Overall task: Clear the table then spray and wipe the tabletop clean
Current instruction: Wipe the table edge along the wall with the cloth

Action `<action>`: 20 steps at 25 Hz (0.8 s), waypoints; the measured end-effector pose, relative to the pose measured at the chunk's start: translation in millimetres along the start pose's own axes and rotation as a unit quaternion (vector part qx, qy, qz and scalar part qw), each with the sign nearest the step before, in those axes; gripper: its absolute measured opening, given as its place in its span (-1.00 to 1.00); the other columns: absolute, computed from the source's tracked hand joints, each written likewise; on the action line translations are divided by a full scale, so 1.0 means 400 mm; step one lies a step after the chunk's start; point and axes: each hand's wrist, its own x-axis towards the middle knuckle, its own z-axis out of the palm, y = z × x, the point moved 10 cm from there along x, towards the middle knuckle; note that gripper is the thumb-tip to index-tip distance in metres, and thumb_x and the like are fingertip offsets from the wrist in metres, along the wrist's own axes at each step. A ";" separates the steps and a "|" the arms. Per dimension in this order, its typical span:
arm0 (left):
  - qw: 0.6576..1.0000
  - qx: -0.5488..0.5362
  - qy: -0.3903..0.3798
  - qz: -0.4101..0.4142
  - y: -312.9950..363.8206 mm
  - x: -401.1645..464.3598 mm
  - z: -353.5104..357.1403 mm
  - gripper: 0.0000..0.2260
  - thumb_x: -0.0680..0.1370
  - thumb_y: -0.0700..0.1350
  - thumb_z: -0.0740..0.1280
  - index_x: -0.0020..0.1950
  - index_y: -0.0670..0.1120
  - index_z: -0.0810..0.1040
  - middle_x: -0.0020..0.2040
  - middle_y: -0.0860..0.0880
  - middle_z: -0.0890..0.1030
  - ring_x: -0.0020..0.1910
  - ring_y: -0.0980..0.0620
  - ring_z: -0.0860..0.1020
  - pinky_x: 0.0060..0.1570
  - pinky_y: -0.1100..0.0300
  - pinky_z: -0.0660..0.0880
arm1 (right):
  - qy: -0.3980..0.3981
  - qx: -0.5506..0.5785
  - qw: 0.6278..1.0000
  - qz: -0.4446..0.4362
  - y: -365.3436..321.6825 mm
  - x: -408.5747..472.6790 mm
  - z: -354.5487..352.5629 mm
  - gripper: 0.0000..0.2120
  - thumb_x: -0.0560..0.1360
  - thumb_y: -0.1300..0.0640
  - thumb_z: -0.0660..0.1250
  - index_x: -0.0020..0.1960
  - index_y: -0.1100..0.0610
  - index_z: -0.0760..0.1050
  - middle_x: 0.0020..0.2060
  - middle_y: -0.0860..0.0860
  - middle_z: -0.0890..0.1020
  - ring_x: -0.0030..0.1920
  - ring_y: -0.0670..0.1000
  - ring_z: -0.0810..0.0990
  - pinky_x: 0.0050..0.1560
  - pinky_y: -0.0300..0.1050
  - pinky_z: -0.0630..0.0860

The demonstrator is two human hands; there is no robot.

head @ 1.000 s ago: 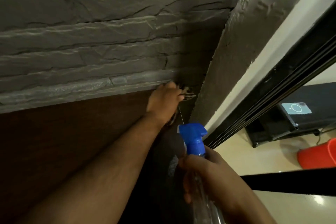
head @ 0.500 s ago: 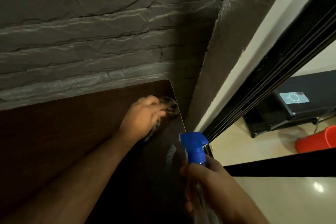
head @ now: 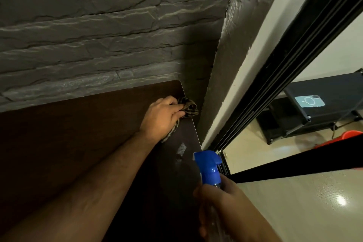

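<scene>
My left hand [head: 162,119] has its fingers [head: 177,108] curled round a bunched checked cloth [head: 189,107], pressing it onto the dark brown tabletop [head: 78,133] right at the far right corner, the cloth's folds reaching the table's right edge. A strip of the cloth trails back under my palm toward the wrist. My left forearm stretches across the tabletop from the lower left. My right hand [head: 222,208], low in view and near the table's right edge, is wrapped round the neck of a clear spray bottle [head: 210,171]; its blue trigger head stands above my knuckles with the nozzle pointing left over the table. Between the two hands a few pale wet smears [head: 181,149] show on the tabletop. Behind the table rises a grey stone-textured wall [head: 98,35], and to the right a black door frame [head: 284,68] runs down to a pale glossy floor [head: 294,202].
</scene>
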 end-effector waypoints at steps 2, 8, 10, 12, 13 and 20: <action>1.000 -0.002 0.010 -0.012 0.012 -0.018 0.008 -0.74 0.57 0.02 0.29 0.23 0.03 0.58 0.09 0.04 0.53 0.03 0.04 0.47 0.05 0.10 0.42 | -0.010 0.007 1.000 0.010 0.019 -0.007 0.003 -0.60 0.40 0.26 0.42 0.16 0.07 0.36 -0.43 0.17 0.58 -0.49 0.11 0.53 -0.39 -0.05 0.52; 0.999 -0.025 -0.019 -0.020 0.062 -0.082 0.010 -0.75 0.58 0.08 0.22 0.22 0.11 0.54 0.11 0.12 0.46 0.06 0.12 0.41 0.06 0.17 0.34 | 0.012 -0.022 0.999 -0.022 0.036 -0.042 0.015 -0.70 0.42 0.25 0.39 0.08 0.04 0.40 -0.32 0.22 0.56 -0.47 0.08 0.54 -0.41 -0.06 0.54; 0.997 -0.041 -0.052 0.043 0.131 -0.186 0.023 -0.77 0.56 0.12 0.18 0.16 0.16 0.51 0.07 0.15 0.42 0.01 0.14 0.39 -0.03 0.20 0.30 | 0.026 -0.025 0.997 -0.064 0.016 -0.066 0.016 -0.75 0.41 0.26 0.36 0.07 0.12 0.43 -0.34 0.27 0.52 -0.50 0.11 0.51 -0.47 -0.08 0.53; 0.988 -0.028 -0.076 0.128 0.142 -0.318 0.025 -0.76 0.54 0.14 0.16 0.14 0.18 0.51 0.05 0.16 0.42 -0.03 0.15 0.40 -0.09 0.21 0.33 | 0.028 -0.027 0.996 -0.080 0.006 -0.086 0.014 -0.74 0.42 0.26 0.35 0.09 0.13 0.43 -0.33 0.28 0.51 -0.52 0.10 0.51 -0.50 -0.10 0.53; 0.987 -0.017 -0.069 0.143 0.103 -0.341 0.007 -0.76 0.54 0.13 0.17 0.15 0.18 0.53 0.05 0.15 0.44 -0.03 0.13 0.43 -0.09 0.19 0.37 | 0.027 -0.025 0.996 -0.080 0.007 -0.097 0.008 -0.74 0.42 0.26 0.34 0.08 0.11 0.43 -0.32 0.27 0.52 -0.53 0.09 0.52 -0.50 -0.11 0.53; 0.998 0.012 -0.019 -0.066 0.110 -0.147 0.017 -0.76 0.58 0.08 0.20 0.21 0.14 0.52 0.10 0.08 0.46 0.06 0.04 0.45 0.04 0.08 0.38 | 0.008 -0.030 0.997 -0.070 0.062 -0.134 0.000 -0.74 0.42 0.22 0.36 0.08 0.10 0.41 -0.47 0.19 0.55 -0.51 0.13 0.53 -0.38 -0.03 0.51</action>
